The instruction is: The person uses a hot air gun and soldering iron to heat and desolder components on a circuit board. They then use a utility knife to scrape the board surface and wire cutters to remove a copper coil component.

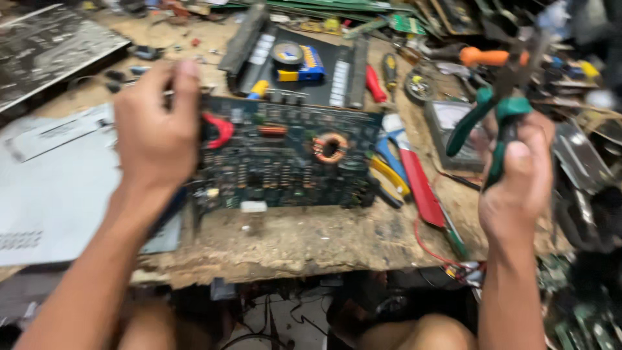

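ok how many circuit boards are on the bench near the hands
1 clearly: the dark green circuit board mid-bench, its left end under the left hand. The right hand holds green-handled pliers. Others may hide in the blurred clutter.

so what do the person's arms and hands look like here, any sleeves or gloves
Both forearms are bare to the bottom edge of the frame: no sleeves in view. The left hand and right hand wear no gloves. No watch, ring or wristband shows, though the picture is blurred, so small details could be missed.
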